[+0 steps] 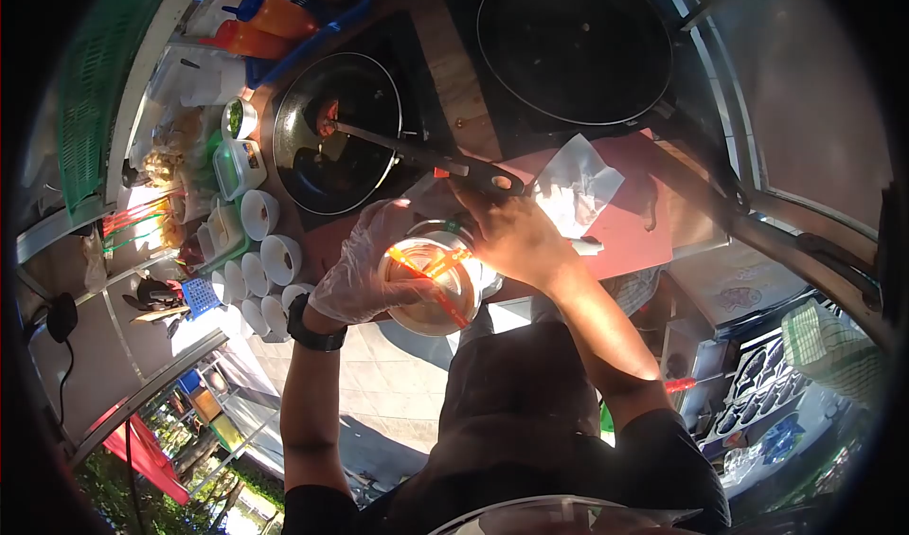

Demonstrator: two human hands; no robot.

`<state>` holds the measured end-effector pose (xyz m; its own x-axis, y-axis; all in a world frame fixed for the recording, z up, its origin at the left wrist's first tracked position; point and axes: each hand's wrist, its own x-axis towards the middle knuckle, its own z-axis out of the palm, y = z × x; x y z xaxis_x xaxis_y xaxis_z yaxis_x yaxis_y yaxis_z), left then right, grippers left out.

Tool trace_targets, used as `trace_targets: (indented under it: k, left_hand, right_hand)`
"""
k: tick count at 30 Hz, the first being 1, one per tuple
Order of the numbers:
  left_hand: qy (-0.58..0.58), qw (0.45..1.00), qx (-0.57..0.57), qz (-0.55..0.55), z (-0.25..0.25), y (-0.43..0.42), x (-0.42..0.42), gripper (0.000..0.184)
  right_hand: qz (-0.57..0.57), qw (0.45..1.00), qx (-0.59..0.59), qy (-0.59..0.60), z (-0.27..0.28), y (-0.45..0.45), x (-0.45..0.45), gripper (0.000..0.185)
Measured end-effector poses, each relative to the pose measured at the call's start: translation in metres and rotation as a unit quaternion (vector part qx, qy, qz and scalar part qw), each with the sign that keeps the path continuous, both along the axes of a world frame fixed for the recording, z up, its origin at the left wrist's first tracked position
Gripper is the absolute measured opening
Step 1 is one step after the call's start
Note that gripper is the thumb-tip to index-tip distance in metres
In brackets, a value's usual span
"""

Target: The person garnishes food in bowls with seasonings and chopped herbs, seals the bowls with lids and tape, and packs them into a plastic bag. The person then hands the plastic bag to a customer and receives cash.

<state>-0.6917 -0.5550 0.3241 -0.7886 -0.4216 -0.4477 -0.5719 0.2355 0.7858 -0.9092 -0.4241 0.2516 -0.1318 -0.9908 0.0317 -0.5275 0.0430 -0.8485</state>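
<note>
My left hand point(365, 275), in a clear plastic glove, is closed round the left side of a round tub point(464, 268). Bright orange strips cross over the tub's top, where glare washes out detail. From the right, my bare right hand point(521, 237) curves against the tub's rim, its fingertips partly hidden. A turner point(398, 147) with a black handle leans across the wok's rim, and its handle end passes over my right fingers. Its head rests in the dark wok point(322, 180), beside a small reddish piece of food point(328, 116) and shiny oil.
A large flat pan point(576, 43) sits at the back right. Crumpled white paper point(576, 189) lies on the pink board point(649, 204). Several white cups point(259, 215) and tubs line the left. Orange and red squeeze bottles point(275, 14) stand in a blue tray at the back left.
</note>
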Motion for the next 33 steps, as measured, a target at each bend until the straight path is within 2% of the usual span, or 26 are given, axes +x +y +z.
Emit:
trace_targets:
  k: [1, 3, 5, 7, 8, 9, 11, 14, 15, 17, 19, 21, 22, 23, 25, 26, 27, 29, 31, 33]
  left_hand:
    - [0.013, 0.997, -0.068, -0.035, 0.001, -0.001, 0.0, 0.116]
    - [0.003, 0.994, -0.087, -0.062, 0.01, -0.004, -0.008, 0.115]
    - [-0.004, 0.99, -0.109, -0.087, 0.014, -0.004, -0.01, 0.115]
    - [-0.047, 0.998, -0.014, -0.039, 0.012, -0.002, -0.004, 0.11]
    - [-0.042, 0.998, -0.018, -0.038, 0.01, -0.003, -0.007, 0.11]
    - [0.0, 0.998, 0.022, -0.052, 0.007, -0.006, -0.012, 0.106]
    - [0.047, 0.995, 0.057, -0.067, 0.006, -0.006, -0.013, 0.101]
    - [0.016, 0.99, -0.108, -0.091, -0.001, 0.0, -0.001, 0.094]
    - [0.021, 0.989, -0.115, -0.087, -0.006, 0.0, 0.003, 0.094]
    - [0.004, 0.975, -0.178, -0.13, -0.006, 0.001, 0.006, 0.099]
    - [-0.014, 0.979, -0.164, -0.122, 0.007, 0.006, -0.001, 0.096]
    - [-0.058, 0.986, -0.143, -0.058, 0.012, 0.013, -0.005, 0.086]
    - [-0.033, 0.978, -0.195, -0.072, 0.002, 0.013, -0.004, 0.08]
    - [-0.028, 0.978, -0.198, -0.064, -0.003, 0.011, 0.003, 0.08]
    - [0.028, 0.952, -0.291, -0.096, 0.006, 0.014, 0.012, 0.068]
    - [0.128, 0.903, -0.377, -0.16, -0.004, 0.004, 0.024, 0.049]
    - [0.222, 0.828, -0.472, -0.206, -0.015, -0.007, 0.037, 0.031]
    - [0.159, 0.823, -0.511, -0.191, -0.009, -0.008, 0.054, 0.02]
    - [0.166, 0.809, -0.482, -0.292, -0.036, -0.027, 0.078, 0.018]
    - [0.201, 0.807, -0.503, -0.235, -0.041, -0.018, 0.088, 0.021]
  right_hand:
    - [0.002, 1.0, 0.012, -0.009, 0.0, 0.003, 0.0, 0.06]
    - [0.008, 0.999, -0.051, 0.01, 0.004, 0.014, -0.003, 0.057]
    - [0.014, 0.999, -0.046, -0.005, 0.02, 0.026, -0.013, 0.057]
    - [0.019, 0.999, -0.045, -0.018, 0.04, 0.033, -0.017, 0.056]
    - [0.029, 0.999, 0.017, -0.011, 0.048, 0.035, -0.016, 0.056]
    - [0.038, 0.996, 0.08, -0.005, 0.058, 0.037, -0.014, 0.056]
    - [0.03, 0.995, 0.09, 0.039, 0.078, 0.041, -0.005, 0.054]
    - [-0.018, 0.993, 0.052, 0.109, 0.092, 0.045, 0.012, 0.042]
    - [-0.015, 0.992, 0.044, 0.115, 0.096, 0.046, 0.016, 0.042]
    - [-0.009, 0.977, 0.075, 0.201, 0.102, 0.049, 0.024, 0.041]
    - [-0.012, 0.976, 0.068, 0.208, 0.103, 0.049, 0.027, 0.042]
    - [-0.01, 0.974, 0.063, 0.218, 0.105, 0.048, 0.029, 0.043]
    - [-0.017, 0.96, 0.017, 0.279, 0.108, 0.048, 0.031, 0.043]
    - [-0.024, 0.94, -0.031, 0.338, 0.108, 0.049, 0.034, 0.042]
    - [0.005, 0.946, -0.031, 0.322, 0.098, 0.05, 0.039, 0.045]
    - [0.002, 0.943, -0.034, 0.33, 0.099, 0.049, 0.04, 0.048]
    - [-0.001, 0.941, -0.037, 0.337, 0.098, 0.049, 0.04, 0.051]
    - [0.033, 0.951, -0.009, 0.306, 0.101, 0.05, 0.037, 0.058]
    - [0.014, 0.957, -0.054, 0.284, 0.1, 0.049, 0.04, 0.057]
    - [0.007, 0.952, -0.073, 0.298, 0.096, 0.047, 0.041, 0.053]
